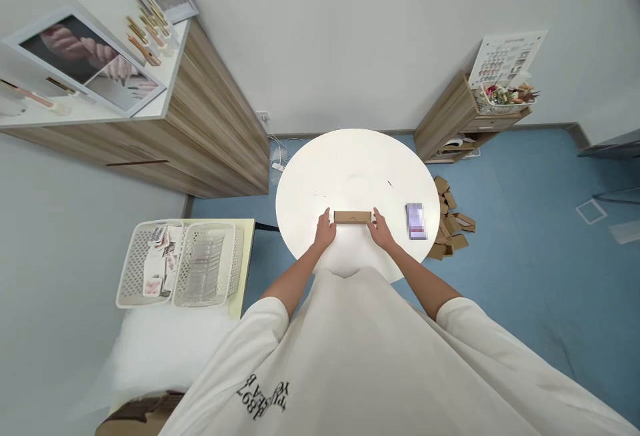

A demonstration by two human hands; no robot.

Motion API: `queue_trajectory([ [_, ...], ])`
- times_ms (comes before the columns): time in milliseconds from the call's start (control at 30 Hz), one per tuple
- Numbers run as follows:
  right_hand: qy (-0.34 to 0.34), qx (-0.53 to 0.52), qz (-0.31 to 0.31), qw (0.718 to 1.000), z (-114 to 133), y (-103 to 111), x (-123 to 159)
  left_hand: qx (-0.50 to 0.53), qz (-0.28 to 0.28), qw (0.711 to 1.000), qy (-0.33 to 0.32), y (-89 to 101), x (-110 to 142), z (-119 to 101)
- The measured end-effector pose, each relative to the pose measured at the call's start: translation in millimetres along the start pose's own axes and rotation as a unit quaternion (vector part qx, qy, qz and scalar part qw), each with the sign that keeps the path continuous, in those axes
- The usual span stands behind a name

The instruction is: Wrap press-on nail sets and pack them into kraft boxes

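Observation:
A small, long brown cardboard box [353,217] lies crosswise near the front of the round white table [345,163]. Its lid looks closed, and a small curved notch shows on the side towards me. My left hand [325,231] grips the box's left end, thumb against the near corner and index finger reaching up beside it. At the right end my right hand [381,229] does the same, so the box sits between both hands. A purple phone-like item [416,221], partly pixelated, rests on the table to the right of my right hand.
Several small brown cardboard boxes [450,226] are heaped on the blue floor right of the table. Two white baskets [177,303] with cards and clear plastic pieces stand at left. A wooden cabinet [220,123] rises back left, a shelf unit [445,116] back right.

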State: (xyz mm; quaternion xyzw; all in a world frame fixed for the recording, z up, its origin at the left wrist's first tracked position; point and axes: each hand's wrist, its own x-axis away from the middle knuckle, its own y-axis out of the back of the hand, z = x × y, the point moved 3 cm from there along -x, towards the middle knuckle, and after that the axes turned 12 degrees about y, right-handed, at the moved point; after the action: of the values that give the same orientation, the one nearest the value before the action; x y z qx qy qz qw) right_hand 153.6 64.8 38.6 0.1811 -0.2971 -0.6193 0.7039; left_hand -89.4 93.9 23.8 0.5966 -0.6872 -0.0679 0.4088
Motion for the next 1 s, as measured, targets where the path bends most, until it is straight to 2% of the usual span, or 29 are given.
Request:
queue_trajectory([
  [133, -0.013, -0.053, -0.036, 0.998, 11.1, 2.8, 0.1, 0.058, 0.037, 0.998, 0.008, -2.5, 0.8, -7.6],
  [233, -0.013, -0.061, -0.058, 0.996, 13.2, 2.6, 11.5, 0.081, 0.035, 0.996, 0.004, -4.3, 13.5, -4.2],
  [400, -0.036, -0.044, -0.038, 0.998, -5.1, -12.9, 39.3, 0.083, 0.062, 0.995, 0.016, -15.2, 37.5, 21.1],
  [533, -0.065, -0.055, -0.005, 0.996, -21.3, -28.7, 54.1, 0.076, 0.096, 0.991, 0.054, -24.8, 43.4, 43.2],
  [733, -0.126, -0.082, -0.039, 0.988, -27.7, -37.7, 66.9, 0.088, 0.103, 0.986, 0.098, -26.4, 40.8, 62.1],
  [833, -0.153, -0.106, -0.054, 0.981, -21.4, -38.1, 69.9, 0.112, 0.107, 0.983, 0.102, -24.0, 39.8, 59.9],
  [1000, -0.149, -0.185, -0.043, 0.971, 5.1, -30.2, 68.6, 0.157, 0.171, 0.971, 0.059, -23.8, 42.5, 37.6],
])
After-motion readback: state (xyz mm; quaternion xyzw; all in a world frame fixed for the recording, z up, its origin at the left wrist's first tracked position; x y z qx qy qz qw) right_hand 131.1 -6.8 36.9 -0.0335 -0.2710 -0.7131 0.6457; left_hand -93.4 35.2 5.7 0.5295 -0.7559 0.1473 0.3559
